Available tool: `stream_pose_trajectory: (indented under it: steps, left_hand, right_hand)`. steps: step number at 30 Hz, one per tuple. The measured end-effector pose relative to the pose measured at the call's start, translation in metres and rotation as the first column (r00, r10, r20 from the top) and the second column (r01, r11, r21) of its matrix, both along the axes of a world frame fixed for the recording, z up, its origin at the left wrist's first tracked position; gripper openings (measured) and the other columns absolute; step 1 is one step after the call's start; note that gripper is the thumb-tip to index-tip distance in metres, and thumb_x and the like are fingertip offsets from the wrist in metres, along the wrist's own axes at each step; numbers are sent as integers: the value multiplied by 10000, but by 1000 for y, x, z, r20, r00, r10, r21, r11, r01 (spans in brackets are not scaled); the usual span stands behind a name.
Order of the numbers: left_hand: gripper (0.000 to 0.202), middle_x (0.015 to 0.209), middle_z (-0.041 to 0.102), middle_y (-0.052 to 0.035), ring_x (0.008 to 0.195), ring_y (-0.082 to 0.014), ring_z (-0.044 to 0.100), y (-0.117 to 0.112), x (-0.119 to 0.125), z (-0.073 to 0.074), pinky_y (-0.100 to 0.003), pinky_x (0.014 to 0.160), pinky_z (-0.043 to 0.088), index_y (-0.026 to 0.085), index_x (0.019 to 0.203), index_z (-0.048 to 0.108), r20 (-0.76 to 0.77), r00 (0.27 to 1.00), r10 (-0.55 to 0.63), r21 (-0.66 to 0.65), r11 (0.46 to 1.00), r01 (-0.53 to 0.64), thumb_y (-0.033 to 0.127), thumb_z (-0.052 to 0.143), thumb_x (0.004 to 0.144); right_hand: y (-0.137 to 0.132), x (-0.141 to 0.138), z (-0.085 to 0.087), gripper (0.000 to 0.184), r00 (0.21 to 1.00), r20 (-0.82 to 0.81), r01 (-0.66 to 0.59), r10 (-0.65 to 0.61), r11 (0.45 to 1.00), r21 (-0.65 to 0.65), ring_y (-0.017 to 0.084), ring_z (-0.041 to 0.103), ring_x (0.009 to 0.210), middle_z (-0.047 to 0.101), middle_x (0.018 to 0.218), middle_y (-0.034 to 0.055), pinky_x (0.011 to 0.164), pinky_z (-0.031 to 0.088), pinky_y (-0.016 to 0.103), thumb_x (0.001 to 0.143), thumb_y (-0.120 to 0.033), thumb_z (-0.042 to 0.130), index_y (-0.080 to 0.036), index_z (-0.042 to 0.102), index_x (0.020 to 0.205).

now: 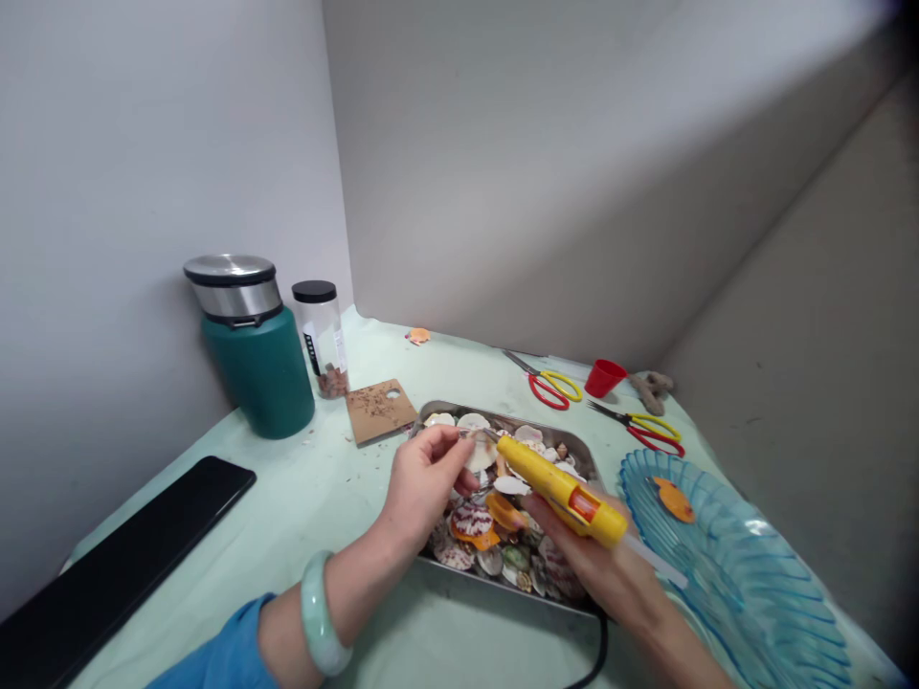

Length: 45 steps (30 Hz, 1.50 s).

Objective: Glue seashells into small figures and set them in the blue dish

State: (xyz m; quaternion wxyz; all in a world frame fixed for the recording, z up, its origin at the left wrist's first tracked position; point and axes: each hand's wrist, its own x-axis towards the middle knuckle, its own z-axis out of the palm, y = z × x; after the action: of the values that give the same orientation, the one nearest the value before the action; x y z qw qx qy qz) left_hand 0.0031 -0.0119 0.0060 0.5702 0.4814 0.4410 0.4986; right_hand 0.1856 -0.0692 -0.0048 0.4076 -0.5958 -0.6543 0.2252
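My right hand point(603, 565) grips a yellow hot glue gun point(549, 478), with a pale glue stick point(657, 562) jutting from its back end. The gun's nozzle points left, close to the fingertips of my left hand point(427, 474). Thumb and forefinger of that hand are pinched together; what is between them is too small to make out. Both hands are over a metal tray point(495, 581) full of seashells. Among these are a purple-and-white striped scallop shell point(472, 520) and an orange shell point(506, 512).
A blue fluted plate point(775, 584) with an orange shell piece point(675, 500) stands at right. Behind are two pairs of scissors point(552, 388), a red cup point(605, 378) and a brown board point(380, 410). On the left are a green flask point(258, 368), a jar point(323, 340) and a black slab point(129, 565).
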Motion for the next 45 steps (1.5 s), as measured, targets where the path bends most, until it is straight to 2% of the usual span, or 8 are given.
stream_pose_trajectory:
  steps: [6,11,17,22,29,32,35,45]
  left_hand:
    - [247,493,598,18,436,-92,532,1,-1,-1,-182,467,441,141,815,560,58,998,35,0,999,-35,358,654,745]
    - [252,501,601,12,443,-95,536,1,-1,-2,-188,477,446,143,821,562,69,997,33,-7,999,-33,366,654,750]
    - [233,520,593,14,465,-98,549,2,-1,-2,-183,481,450,140,795,590,60,997,49,3,999,-49,349,671,731]
    - [207,636,614,12,527,-100,576,2,-1,-1,-189,505,475,136,829,628,65,996,60,22,998,-61,314,669,730]
    - [203,634,623,8,519,-98,570,2,-2,0,-190,507,466,136,827,654,49,997,59,35,998,-61,314,663,731]
    - [203,542,602,16,483,-99,550,0,-2,2,-188,504,448,135,828,653,28,999,42,12,999,-42,314,659,731]
    - [215,467,584,17,449,-97,530,-2,-1,5,-180,494,422,131,831,650,12,1000,14,-21,1000,-14,322,657,730]
    - [213,450,595,7,423,-102,516,-1,-1,1,-185,468,371,149,835,647,-3,999,-46,-61,997,46,343,645,746]
  right_hand:
    - [0,1,3,214,999,-30,32,-32,999,5,187,569,597,615,655,6,528,484,286,807,-433,591,-224,625,779]
    - [-1,-2,8,203,997,-76,5,-5,1000,0,200,563,610,598,651,5,546,496,315,820,-431,569,-248,623,752]
    - [1,3,2,187,986,-162,-36,33,999,-21,234,613,702,635,689,15,600,535,337,804,-427,589,-254,657,795]
    - [1,6,2,221,976,-205,-89,74,994,-65,239,619,712,639,673,16,625,543,344,814,-457,576,-255,661,780]
    - [1,4,-3,236,991,-127,-47,42,998,-35,183,576,572,615,620,-4,506,501,277,789,-474,595,-247,659,779]
    - [1,0,-3,244,998,-63,-1,1,1000,-4,172,592,609,639,677,-4,539,495,262,793,-459,597,-226,659,829]
    - [-1,-3,-1,256,1000,-2,5,-4,1000,8,165,569,608,613,652,-3,531,463,263,814,-453,580,-207,622,758]
    - [-3,-3,2,290,999,43,-12,13,1000,-22,180,585,660,640,708,18,573,453,277,841,-471,554,-193,609,777]
